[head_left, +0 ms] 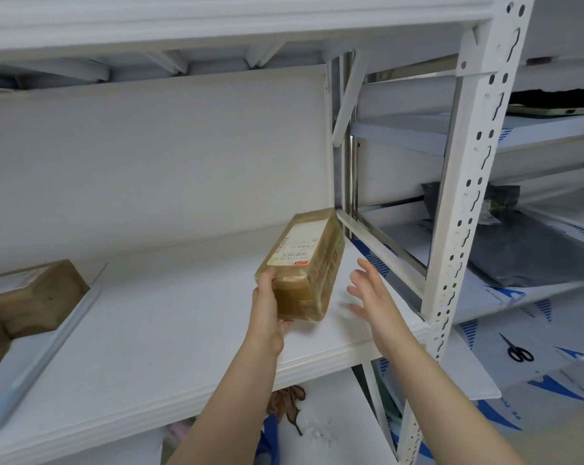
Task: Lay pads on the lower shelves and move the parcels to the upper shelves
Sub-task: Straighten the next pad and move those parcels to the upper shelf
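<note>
A brown taped parcel (pixel 305 263) with a white shipping label is held tilted just above the white shelf (pixel 170 327), near its right end. My left hand (pixel 267 307) grips the parcel's near lower corner. Just right of the parcel, my right hand (pixel 368 290) is open with fingers spread and is not touching it. A second brown parcel (pixel 32 297) rests at the left end of the same shelf.
A white perforated upright post (pixel 465 196) stands right of my hands. Beyond it, the neighbouring shelves hold a grey mailer bag (pixel 532 250) and blue-printed white sheets (pixel 485 297). Black scissors (pixel 517 349) lie lower right. White padding (pixel 321 427) lies below the shelf.
</note>
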